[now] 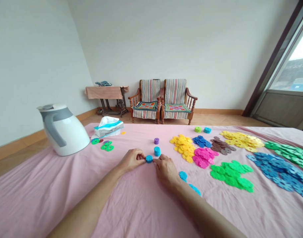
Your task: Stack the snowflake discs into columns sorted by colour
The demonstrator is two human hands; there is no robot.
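Note:
Both my hands rest on a pink cloth [67, 185] and pinch a small stack of light blue plastic discs [149, 159] between them. My left hand [132, 159] grips the stack from the left with closed fingers. From the right, my right hand [165, 169] holds the same stack. Just behind it stands another light blue stack [156, 151], and a purple stack [156, 141] sits farther back. Loose light blue discs [183, 175] lie beside my right wrist.
A white kettle [62, 129] stands at the left, a tissue pack [108, 127] behind it. Piles of flat discs lie to the right: yellow [183, 145], pink [203, 156], green [232, 175], blue [281, 170], brown [222, 145]. Two wooden chairs [162, 100] stand at the far wall.

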